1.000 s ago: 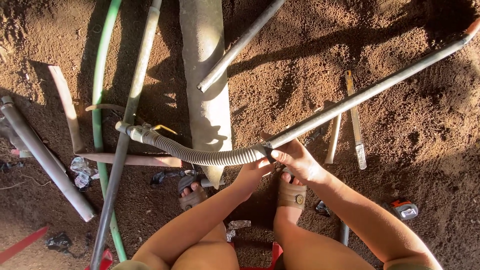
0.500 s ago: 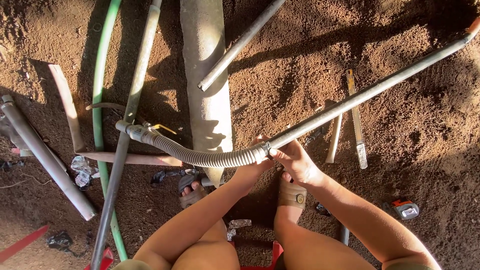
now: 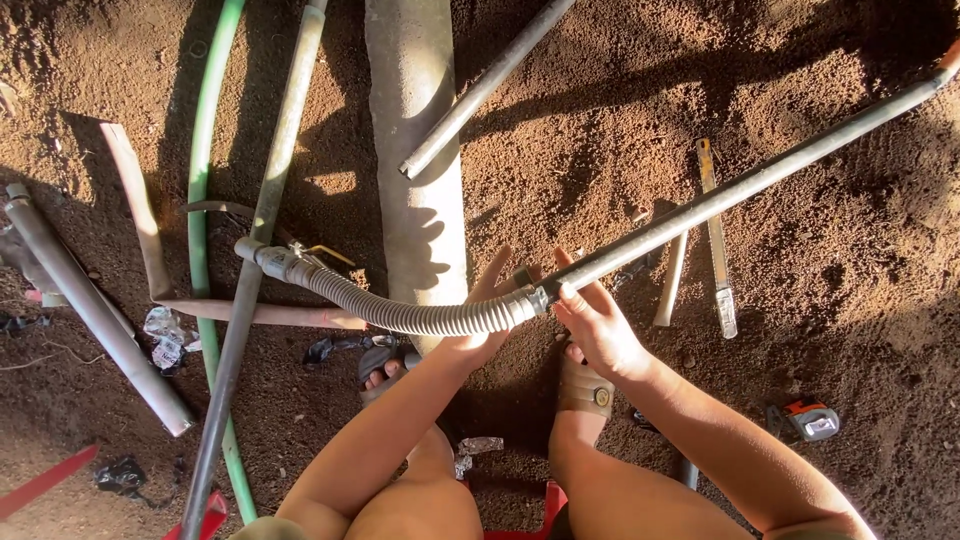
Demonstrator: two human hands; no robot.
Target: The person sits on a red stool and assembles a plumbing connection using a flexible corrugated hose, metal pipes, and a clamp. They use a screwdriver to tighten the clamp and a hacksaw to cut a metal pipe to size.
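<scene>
Two hands: both meet at the joint [image 3: 528,303] where the ribbed hose [image 3: 400,313] joins the long grey pipe [image 3: 740,190].
Left hand [image 3: 487,318]: palm cupped under the hose end, fingers spread and pointing up, loosely open rather than clamped. In the earlier views it was curled closer around the hose, so the grip has eased.
Right hand [image 3: 595,322]: fingers and thumb pinch the pipe just beside the joint; it has shifted little since then.
What that means: hose and pipe now look seated end to end, and the work at the joint seems near done, judging by the slackened left hand.
Hose: grey, corrugated, bendy, sagging in a shallow curve to a fitting [image 3: 272,260] with a small yellow lever at its far end.
Pipe: straight, smooth, dull grey, running up to the right with an orange tip at the frame edge.
Ground [image 3: 820,380]: loose reddish-brown soil, crumbly, striped with hard shadow.
Nearby: a broad pale post [image 3: 415,120]; a green hose [image 3: 205,180]; a thick grey pipe [image 3: 95,310] at the left; a short pipe [image 3: 480,90] lying across the post; a saw [image 3: 716,240]; a small orange tape measure [image 3: 812,420].
Feet: sandals [image 3: 585,385] below the hands.
</scene>
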